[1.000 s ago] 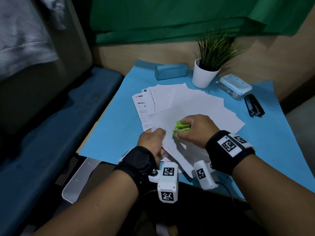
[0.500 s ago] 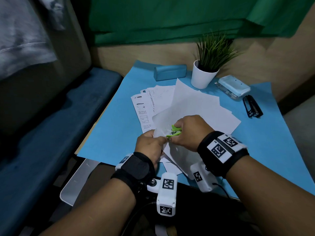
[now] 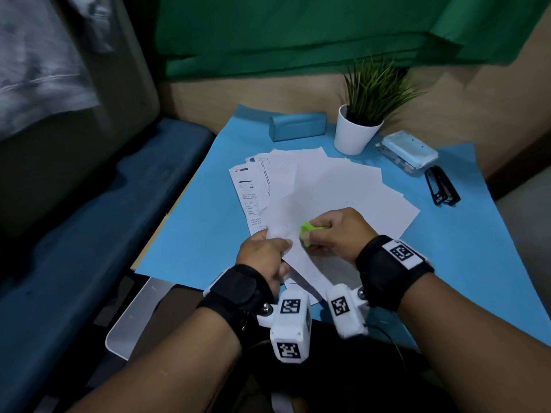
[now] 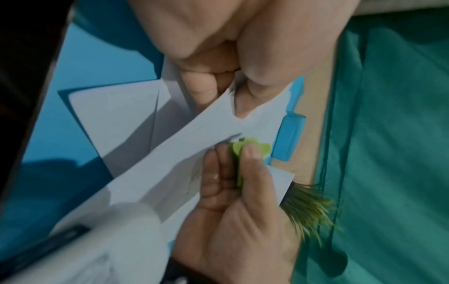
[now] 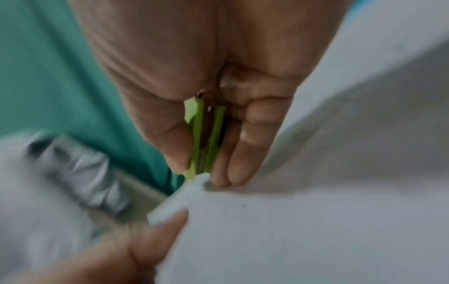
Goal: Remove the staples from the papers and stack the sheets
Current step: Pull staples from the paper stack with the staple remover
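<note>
**Sheets back down flat, staple remover at the corner**

Compared with half a second ago, the raised sheet that was sticking up toward the plant has dropped back onto the fan of papers, and the right hand has slid a bit toward 3 o'clock with the remover turned more sideways.

Right hand is clamped on the lime green staple remover, thumb on one plastic wing and fingers on the other, so the two halves sit squeezed nearly together with a sliver of metal between them. Its nose is right at the corner of the top sheet. Left hand pinches that same corner at about 9 o'clock from the remover, thumb on top, fingers curled under, and the paper buckles a little between the two hands. Can't tell if a staple is actually caught, too blurry.

Papers are thin white sheets, fanned out, some printed ones poking out at 10 o'clock. They lie on a smooth light blue mat whose near edge hangs past the tabletop. Open mat on the 9 o'clock side and a wide strip at 3 o'clock.

Up at 12 o'clock: a rounded teal case, a spiky green plant in a smooth white pot, then a pale blue box and a black stapler near the 2 o'clock edge, well apart from the hands.
</note>
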Motion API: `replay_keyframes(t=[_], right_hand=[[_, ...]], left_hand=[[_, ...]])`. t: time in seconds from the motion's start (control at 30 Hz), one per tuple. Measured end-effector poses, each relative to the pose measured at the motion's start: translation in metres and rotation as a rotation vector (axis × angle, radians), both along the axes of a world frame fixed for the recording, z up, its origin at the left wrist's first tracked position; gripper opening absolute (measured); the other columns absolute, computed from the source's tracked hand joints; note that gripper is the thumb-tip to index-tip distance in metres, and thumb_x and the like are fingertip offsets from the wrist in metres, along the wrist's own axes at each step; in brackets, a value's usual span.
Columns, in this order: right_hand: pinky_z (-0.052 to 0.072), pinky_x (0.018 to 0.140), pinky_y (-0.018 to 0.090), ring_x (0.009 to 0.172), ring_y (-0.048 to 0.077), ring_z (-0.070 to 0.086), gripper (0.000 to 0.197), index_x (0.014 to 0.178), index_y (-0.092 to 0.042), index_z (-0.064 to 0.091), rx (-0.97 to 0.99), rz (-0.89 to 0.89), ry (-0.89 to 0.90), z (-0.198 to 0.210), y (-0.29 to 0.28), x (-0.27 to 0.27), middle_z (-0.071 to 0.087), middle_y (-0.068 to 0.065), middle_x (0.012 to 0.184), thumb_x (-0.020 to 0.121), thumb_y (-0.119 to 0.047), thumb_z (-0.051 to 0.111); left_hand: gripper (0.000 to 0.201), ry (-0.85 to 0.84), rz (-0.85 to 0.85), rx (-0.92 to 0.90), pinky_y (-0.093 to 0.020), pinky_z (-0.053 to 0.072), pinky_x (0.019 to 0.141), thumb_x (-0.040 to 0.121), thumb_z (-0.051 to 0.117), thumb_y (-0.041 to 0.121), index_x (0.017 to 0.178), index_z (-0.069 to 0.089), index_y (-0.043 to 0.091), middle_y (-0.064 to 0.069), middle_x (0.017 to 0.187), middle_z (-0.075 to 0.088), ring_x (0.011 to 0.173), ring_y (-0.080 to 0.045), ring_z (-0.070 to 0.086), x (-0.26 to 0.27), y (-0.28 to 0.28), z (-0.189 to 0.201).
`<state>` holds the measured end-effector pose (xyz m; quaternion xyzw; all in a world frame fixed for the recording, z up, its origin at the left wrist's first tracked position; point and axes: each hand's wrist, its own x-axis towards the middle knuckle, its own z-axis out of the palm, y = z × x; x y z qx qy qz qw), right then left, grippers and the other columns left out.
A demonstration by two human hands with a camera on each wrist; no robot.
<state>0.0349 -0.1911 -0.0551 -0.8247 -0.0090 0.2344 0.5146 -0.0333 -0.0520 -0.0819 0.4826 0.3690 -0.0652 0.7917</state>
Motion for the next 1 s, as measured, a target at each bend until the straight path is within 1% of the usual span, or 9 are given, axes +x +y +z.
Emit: replay_keyframes(t=[0.1,0.2,0.33,0.43,0.53,0.63,0.7,0.87,1.0], right_hand=[[0.059,0.06,0.031,0.062,0.025,0.062,0.017,0.093,0.014,0.066,0.258,-0.163,0.178,-0.001,-0.008,-0.004,0.063,0.025,0.078,0.08,0.004,0.072],[0.057,0.059,0.029,0.063,0.024,0.064,0.018,0.094,0.012,0.067,0.238,-0.169,0.187,-0.005,-0.018,-0.003,0.065,0.026,0.081,0.081,0.0,0.072],[0.057,0.063,0.031,0.064,0.024,0.061,0.02,0.09,0.009,0.069,0.08,-0.097,0.111,-0.004,-0.022,0.004,0.066,0.021,0.077,0.077,-0.004,0.078],[0.056,0.064,0.033,0.057,0.019,0.061,0.023,0.084,-0.007,0.074,-0.212,0.045,-0.085,-0.001,-0.019,0.009,0.068,0.005,0.068,0.068,-0.018,0.085],[0.056,0.072,0.032,0.062,0.011,0.061,0.025,0.087,-0.017,0.075,-0.359,0.134,-0.25,0.007,-0.012,0.009,0.066,-0.01,0.07,0.067,-0.028,0.084],[0.048,0.075,0.023,0.08,0.011,0.062,0.033,0.098,-0.019,0.074,-0.464,0.25,-0.372,0.017,-0.001,0.004,0.069,-0.008,0.086,0.069,-0.034,0.081],[0.05,0.078,0.028,0.088,0.018,0.063,0.034,0.095,-0.015,0.073,-0.531,0.313,-0.438,0.02,0.006,-0.001,0.07,-0.001,0.091,0.07,-0.038,0.079],[0.036,0.069,0.027,0.082,0.02,0.053,0.031,0.081,-0.018,0.06,-0.681,0.385,-0.532,0.021,0.016,-0.01,0.055,-0.006,0.078,0.075,-0.046,0.073],[0.027,0.068,0.025,0.078,0.017,0.041,0.029,0.075,-0.026,0.05,-0.712,0.442,-0.558,0.023,0.017,-0.015,0.039,-0.009,0.072,0.074,-0.045,0.072]], left_hand=[[0.018,0.036,0.032,-0.031,-0.039,0.035,0.065,0.089,0.055,-0.009,0.1,0.064,0.001,-0.02,0.074,0.066,0.066,-0.03,0.042,0.002,0.004,-0.002],[0.02,0.023,-0.006,-0.015,-0.035,0.032,0.061,0.089,0.054,-0.01,0.1,0.063,0.004,-0.019,0.079,0.066,0.062,-0.028,0.046,0.0,0.003,-0.002],[0.009,0.012,-0.051,-0.001,-0.033,0.028,0.058,0.09,0.058,0.002,0.091,0.055,0.01,-0.015,0.082,0.056,0.068,-0.029,0.042,0.002,0.004,0.005],[0.004,0.018,-0.083,0.03,-0.033,0.035,0.058,0.094,0.056,0.016,0.091,0.055,0.013,-0.016,0.077,0.049,0.059,-0.024,0.042,0.006,0.008,0.011],[0.015,0.005,-0.086,0.038,-0.025,0.049,0.047,0.095,0.058,0.011,0.081,0.053,0.012,-0.013,0.07,0.054,0.046,-0.021,0.05,0.009,0.011,0.011],[0.032,-0.008,-0.093,0.055,-0.027,0.052,0.043,0.092,0.062,0.006,0.067,0.045,0.015,-0.011,0.061,0.054,0.042,-0.021,0.052,0.005,0.009,0.006],[0.037,-0.024,-0.088,0.065,-0.028,0.052,0.045,0.091,0.063,0.002,0.063,0.042,0.015,-0.01,0.057,0.053,0.045,-0.022,0.054,0.002,0.006,0.005],[0.034,-0.02,-0.098,0.046,-0.029,0.038,0.051,0.09,0.06,-0.003,0.064,0.044,0.011,-0.012,0.056,0.052,0.045,-0.023,0.049,-0.003,0.005,0.004],[0.013,0.006,-0.118,-0.016,-0.03,0.03,0.055,0.087,0.064,0.012,0.079,0.055,0.008,-0.013,0.065,0.051,0.049,-0.025,0.045,-0.002,0.009,0.01]])
